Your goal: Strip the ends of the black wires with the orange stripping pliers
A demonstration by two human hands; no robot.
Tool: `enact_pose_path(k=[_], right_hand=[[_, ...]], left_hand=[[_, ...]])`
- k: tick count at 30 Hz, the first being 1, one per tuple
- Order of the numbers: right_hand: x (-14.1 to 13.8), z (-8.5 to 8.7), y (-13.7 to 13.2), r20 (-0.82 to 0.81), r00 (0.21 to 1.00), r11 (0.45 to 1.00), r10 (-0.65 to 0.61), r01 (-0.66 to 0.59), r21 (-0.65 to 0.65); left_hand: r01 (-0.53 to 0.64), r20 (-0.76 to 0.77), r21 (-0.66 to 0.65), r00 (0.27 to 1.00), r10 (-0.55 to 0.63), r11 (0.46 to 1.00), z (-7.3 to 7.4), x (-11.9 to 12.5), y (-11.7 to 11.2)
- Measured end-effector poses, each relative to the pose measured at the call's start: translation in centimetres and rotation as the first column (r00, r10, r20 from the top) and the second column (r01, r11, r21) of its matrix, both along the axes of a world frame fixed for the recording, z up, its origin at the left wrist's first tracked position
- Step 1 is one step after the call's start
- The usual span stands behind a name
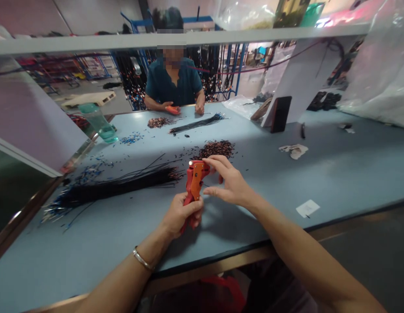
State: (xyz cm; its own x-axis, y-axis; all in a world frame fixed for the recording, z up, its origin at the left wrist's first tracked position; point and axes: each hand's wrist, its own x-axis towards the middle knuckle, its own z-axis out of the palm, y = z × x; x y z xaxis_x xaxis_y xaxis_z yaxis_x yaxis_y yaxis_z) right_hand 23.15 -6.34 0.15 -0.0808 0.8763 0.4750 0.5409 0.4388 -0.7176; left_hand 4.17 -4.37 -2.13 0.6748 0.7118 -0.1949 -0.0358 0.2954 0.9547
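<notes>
Plainly, the left hand (pixel 182 212) grips one red-orange tool (pixel 196 177), right hand (pixel 233 184) loosely spread, two wire bundles (pixel 123 182) ahead.

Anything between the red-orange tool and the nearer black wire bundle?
Nothing visible. The black wire bundle ends just left of the red-orange tool; the left hand grips it from below, the right hand is on the other side.

No text, label, brand, number or sign can be read. The white slip (pixel 308 208) at the lower right of the frame, lying on the worktop (pixel 352 174), carries faint marks too small and blurred to make out.
</notes>
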Motion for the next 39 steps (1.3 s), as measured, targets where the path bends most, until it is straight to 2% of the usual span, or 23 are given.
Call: enact_pose_path(k=[4,8,13,19,27,36,39], right_hand=[[-0.1,-0.7,0.2,0.203,0.977,0.984,-0.064,0.028,0.175],[-0.4,-1.2,0.4,0.231,0.957,0.949,-0.173,0.099,0.300],[-0.2,-1.3,0.6,0.250,0.936,0.891,-0.249,0.120,0.438],[0.1,-1.2,0.5,0.297,0.897,0.839,-0.327,0.132,0.527],[-0.4,-1.5,0.2,0.314,0.865,0.806,-0.392,0.158,0.571],[-0.3,-0.8,0.1,0.240,0.922,0.830,-0.304,0.133,0.542],[-0.4,-0.8,-0.1,0.219,0.933,0.854,-0.285,0.144,0.500]], left_hand=[[0.002,0.027,-0.100,1.000,0.001,0.995,0.5,0.0,-0.1],[0.072,0.074,-0.179,0.995,-0.060,0.981,0.5,0.0,-0.2],[0.147,0.153,-0.280,0.982,-0.108,0.949,0.2,-0.1,-0.4],[0.191,0.186,-0.300,0.973,-0.139,0.935,0.3,-0.1,-0.6],[0.213,0.208,-0.298,0.966,-0.154,0.931,0.5,-0.5,-0.8],[0.217,0.239,-0.226,0.957,-0.162,0.950,0.3,-0.2,-0.5],[0.214,0.245,-0.182,0.955,-0.166,0.960,0.2,-0.3,-0.3]])
